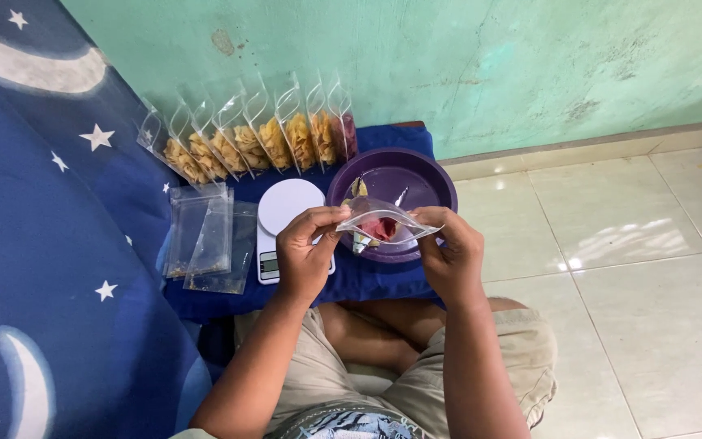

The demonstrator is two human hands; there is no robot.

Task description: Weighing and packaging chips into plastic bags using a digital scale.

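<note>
The clear zip bag (385, 223) lies level between both hands, its long axis running left to right, reddish pieces inside. The left hand (306, 252) pinches its left end, the right hand (448, 256) its right end. Just beyond the hands sit a purple bowl (416, 175) and a white scale (286, 207) on blue cloth (367, 280); filled bags (262, 142) line the green wall (448, 57), with pale floor tiles (611, 244) to the right.

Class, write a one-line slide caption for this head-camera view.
Left hand and right hand hold a clear zip bag over a purple bowl, beside a white scale.
</note>
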